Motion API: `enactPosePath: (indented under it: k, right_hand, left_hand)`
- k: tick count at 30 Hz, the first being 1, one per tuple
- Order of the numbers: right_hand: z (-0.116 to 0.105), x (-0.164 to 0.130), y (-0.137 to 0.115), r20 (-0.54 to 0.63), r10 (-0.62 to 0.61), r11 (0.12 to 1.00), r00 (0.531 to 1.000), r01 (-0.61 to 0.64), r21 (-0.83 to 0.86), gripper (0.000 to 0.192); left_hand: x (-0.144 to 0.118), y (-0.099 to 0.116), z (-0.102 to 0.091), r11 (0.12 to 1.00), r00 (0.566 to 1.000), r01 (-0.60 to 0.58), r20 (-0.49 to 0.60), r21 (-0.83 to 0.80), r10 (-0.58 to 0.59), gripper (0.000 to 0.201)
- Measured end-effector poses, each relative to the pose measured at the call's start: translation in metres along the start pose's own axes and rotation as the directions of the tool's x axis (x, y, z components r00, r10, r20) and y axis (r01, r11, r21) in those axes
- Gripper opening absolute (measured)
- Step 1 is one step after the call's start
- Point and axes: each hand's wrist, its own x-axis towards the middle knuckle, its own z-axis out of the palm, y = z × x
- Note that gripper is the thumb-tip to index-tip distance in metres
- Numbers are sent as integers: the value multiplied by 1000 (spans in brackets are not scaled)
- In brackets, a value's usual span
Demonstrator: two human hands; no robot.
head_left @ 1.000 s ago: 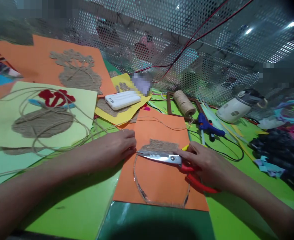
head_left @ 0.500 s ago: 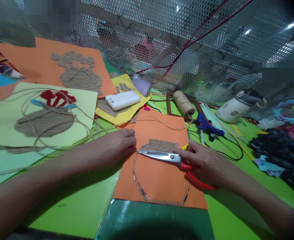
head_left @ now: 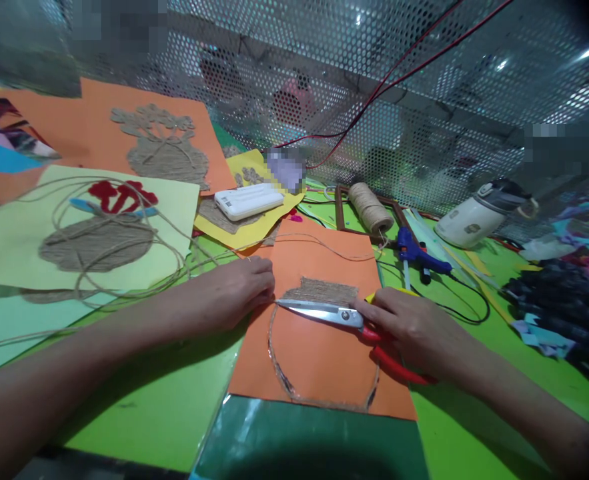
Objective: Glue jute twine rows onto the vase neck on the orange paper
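Note:
My right hand [head_left: 399,317] grips red-handled scissors [head_left: 324,312], whose blades point left over an orange sheet [head_left: 324,353]. The blade tips reach the fingertips of my left hand [head_left: 247,287], which are pinched together at the sheet's left edge. A strand of jute twine [head_left: 224,253] runs loose by that hand, and the pinch seems to be on the twine's end. Glued on the sheet is a vase outline of twine [head_left: 271,347], its neck filled with rows of jute [head_left: 324,290]. Under the sheet lies a dark green board [head_left: 314,440].
Behind the sheet are a twine spool [head_left: 369,207] on a brown frame [head_left: 339,213], a blue glue gun [head_left: 417,253] and a white power bank [head_left: 249,200]. Finished twine vase pictures [head_left: 99,243] lie left. A bottle [head_left: 474,217] and dark scraps [head_left: 544,300] lie right.
The view has shifted slightly. Both hands and the scissors stay almost in the same place on the sheet; the right hand's fingers sit slightly lower.

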Motion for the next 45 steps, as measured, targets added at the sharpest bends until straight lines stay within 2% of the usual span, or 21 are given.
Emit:
enactPosePath:
  k: [6,9,14,20,27,33,36,39,45]
  right_hand:
    - [-2,1,-4,-17,-41,998,999,40,-51,23]
    - [-2,1,-4,-23,-55,996,998,53,-72,21]
    - [3,-1,-4,16,8,1000,1000,-8,-20,21]
    - [-4,0,-6,70,61,998,996,-63,23,23]
    - [-15,2,-12,56,50,995,997,-45,-90,20]
    - [-11,2,-13,46,16,995,999,-11,-103,14]
    - [-8,1,-11,48,31,998,998,-28,-58,21]
    - [-12,-1,-10,80,96,995,992,-99,29,32]
    - [-25,-11,5,59,181,976,982,-187,114,59]
  left_hand:
    - [-3,2,1,1000,1000,10,-11,-14,-10,32]
    - [-2,-3,2,999,1000,26,17,-34,-26,30]
    - [0,-10,3,998,998,17,55,-68,-14,31]
    - [0,-1,-2,998,1000,27,16,-49,-26,29]
    - [0,6,-6,996,997,62,45,-67,-59,30]
    - [-1,-4,-7,989,994,98,55,-111,-93,29]
    - [0,-8,-12,970,980,198,30,-138,-196,26]
    - [2,-7,-18,946,952,299,-31,-126,-305,24]
    - [7,-11,-22,929,929,339,-103,-149,-355,20]
